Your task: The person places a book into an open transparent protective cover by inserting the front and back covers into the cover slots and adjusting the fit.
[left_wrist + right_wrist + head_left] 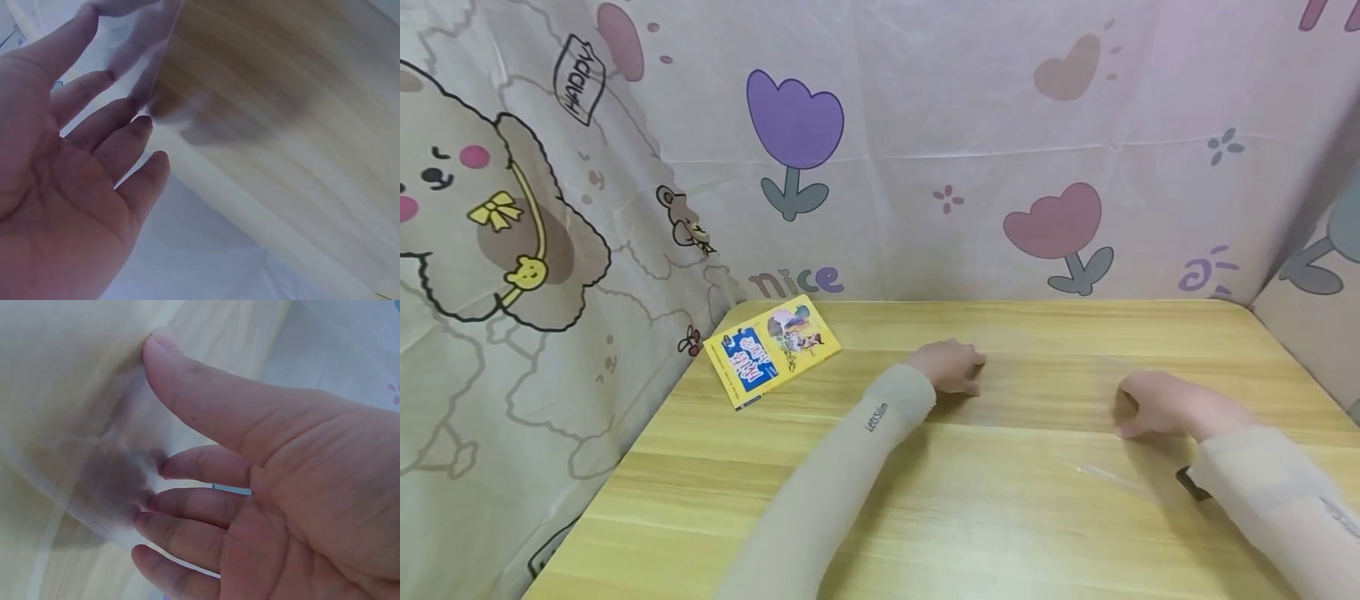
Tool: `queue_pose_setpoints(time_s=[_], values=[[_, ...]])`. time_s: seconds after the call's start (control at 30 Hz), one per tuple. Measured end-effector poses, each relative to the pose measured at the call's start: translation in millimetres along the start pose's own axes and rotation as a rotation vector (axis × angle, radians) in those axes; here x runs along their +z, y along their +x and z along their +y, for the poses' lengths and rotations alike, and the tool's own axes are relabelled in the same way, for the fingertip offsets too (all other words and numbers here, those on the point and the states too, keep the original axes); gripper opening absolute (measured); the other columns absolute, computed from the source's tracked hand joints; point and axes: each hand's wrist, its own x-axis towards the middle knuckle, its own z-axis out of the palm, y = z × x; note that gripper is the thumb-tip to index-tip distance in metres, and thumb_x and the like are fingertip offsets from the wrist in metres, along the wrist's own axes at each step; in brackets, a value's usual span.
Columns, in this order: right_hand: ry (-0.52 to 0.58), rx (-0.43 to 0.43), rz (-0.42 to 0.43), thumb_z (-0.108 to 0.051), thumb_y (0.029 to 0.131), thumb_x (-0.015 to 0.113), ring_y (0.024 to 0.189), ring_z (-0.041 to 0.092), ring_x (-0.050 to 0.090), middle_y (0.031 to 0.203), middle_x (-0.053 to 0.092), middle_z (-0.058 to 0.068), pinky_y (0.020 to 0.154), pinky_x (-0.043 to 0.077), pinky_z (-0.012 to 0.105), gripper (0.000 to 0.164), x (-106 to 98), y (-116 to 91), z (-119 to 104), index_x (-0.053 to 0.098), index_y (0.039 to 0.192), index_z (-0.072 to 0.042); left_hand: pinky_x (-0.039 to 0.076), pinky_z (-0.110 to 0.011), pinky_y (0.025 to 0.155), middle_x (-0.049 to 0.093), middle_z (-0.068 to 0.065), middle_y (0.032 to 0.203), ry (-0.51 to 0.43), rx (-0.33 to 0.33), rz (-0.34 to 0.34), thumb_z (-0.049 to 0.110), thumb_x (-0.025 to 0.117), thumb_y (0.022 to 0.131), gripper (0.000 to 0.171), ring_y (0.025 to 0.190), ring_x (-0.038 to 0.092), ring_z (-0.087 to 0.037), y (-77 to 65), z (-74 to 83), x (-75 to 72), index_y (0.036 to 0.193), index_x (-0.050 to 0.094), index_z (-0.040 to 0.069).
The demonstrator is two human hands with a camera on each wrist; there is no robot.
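A clear plastic film (1048, 387) lies over the wooden table between the two hands, its edge catching light at the lower right. At its left side, my left hand (951, 367) reaches palm down with spread fingers. In the left wrist view the fingertips (142, 125) come right at the film's edge, thumb apart from them. My right hand (1172, 404) is at the opposite side, thumb and fingers apart and slightly bent. The right wrist view shows its thumb tip (156, 347) and fingertips at the film (37, 475), which reflects them.
A yellow booklet (772, 350) with a blue title panel and a cartoon picture lies at the table's back left. Patterned cloth (910, 108) hangs behind the wooden table (1000, 517) and along its sides. Pale sleeves (827, 492) cover both forearms.
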Motion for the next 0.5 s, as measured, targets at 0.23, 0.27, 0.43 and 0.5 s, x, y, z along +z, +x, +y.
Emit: queue_pose_setpoints(time_s=[0.23, 0.27, 0.43, 0.5], values=[[0.005, -0.042, 0.015, -0.018, 0.084, 0.089, 0.072, 0.019, 0.046, 0.076, 0.047, 0.002, 0.065, 0.041, 0.032, 0.036, 0.1, 13.7, -13.1, 0.056, 0.085, -0.005, 0.049, -0.032, 0.082, 0.058, 0.003, 0.090, -0.040, 0.004, 0.000, 0.042, 0.075, 0.101, 0.031, 0.085, 0.056, -0.016, -15.2, -17.4, 5.7, 0.117, 0.067, 0.017], [0.009, -0.042, 0.012, -0.018, 0.084, 0.089, 0.073, 0.020, 0.047, 0.077, 0.049, 0.003, 0.065, 0.043, 0.032, 0.035, -0.7, 15.1, -15.4, 0.057, 0.086, -0.004, 0.048, -0.032, 0.080, 0.055, 0.003, 0.086, -0.045, 0.000, 0.000, 0.042, 0.076, 0.101, 0.030, 0.083, 0.055, -0.016, -18.0, -19.2, 6.3, 0.112, 0.065, 0.016], [0.011, -0.021, 0.008, -0.025, 0.086, 0.089, 0.074, 0.020, 0.048, 0.078, 0.049, 0.003, 0.067, 0.044, 0.033, 0.038, -2.7, 20.0, -26.8, 0.057, 0.087, -0.004, 0.052, -0.034, 0.083, 0.058, 0.002, 0.089, -0.059, -0.033, -0.004, 0.041, 0.078, 0.099, 0.032, 0.086, 0.057, -0.016, -33.8, -27.8, 9.8, 0.113, 0.067, 0.014], [0.012, -0.007, 0.011, -0.027, 0.085, 0.089, 0.074, 0.020, 0.046, 0.077, 0.046, 0.001, 0.066, 0.041, 0.033, 0.041, -2.6, 22.4, -30.4, 0.054, 0.083, -0.007, 0.056, -0.036, 0.090, 0.063, 0.001, 0.095, -0.056, -0.041, -0.007, 0.041, 0.078, 0.099, 0.037, 0.090, 0.059, -0.016, -40.2, -30.5, 11.1, 0.122, 0.069, 0.013]])
